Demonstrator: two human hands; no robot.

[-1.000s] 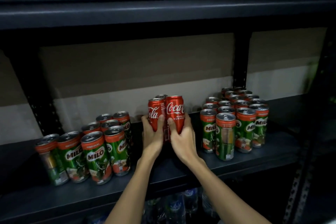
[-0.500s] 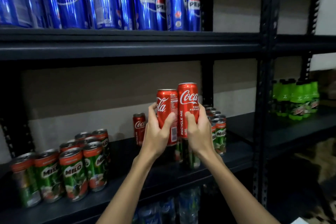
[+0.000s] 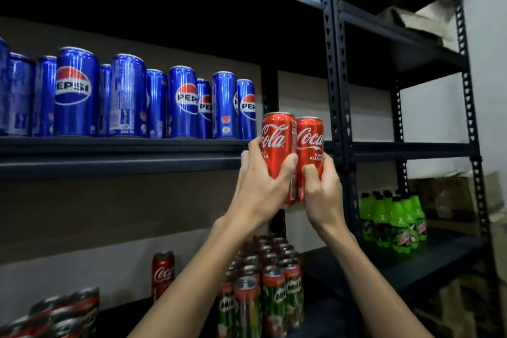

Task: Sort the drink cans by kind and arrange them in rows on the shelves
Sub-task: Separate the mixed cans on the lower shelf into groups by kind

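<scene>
- The left hand [image 3: 256, 189] grips the left Coke can [image 3: 277, 143], thumb across its front and fingers curled round its far side.
- The right hand [image 3: 319, 189] grips the right Coke can [image 3: 310, 145], thumb pressed on its front low down, fingers wrapped round its right side.
- The two red cans stand upright and touch side by side, held in the air in front of the shelf edge [image 3: 120, 162], their tops level with the lower half of the Pepsi cans [image 3: 182, 101].
- The held pair sits just right of the last Pepsi can, in front of the rear post at the right end of that shelf.
- The Pepsi cans stand upright in rows on the shelf at left, some logos facing forward, others turned away.
- Below the hands, on the lower shelf, a block of Milo cans [image 3: 263, 291] stands in rows running back toward the wall.
- A lone Coke can [image 3: 163, 273] stands upright on that lower shelf, left of the Milo block and near the back.
- More Milo cans [image 3: 65, 313] show blurred at the bottom left corner.
- Right of the upright post [image 3: 336, 63], green bottles [image 3: 395, 222] stand grouped on the next rack's shelf.
- Cardboard boxes [image 3: 444, 197] sit behind the bottles at far right; their details are too dim to read.
</scene>
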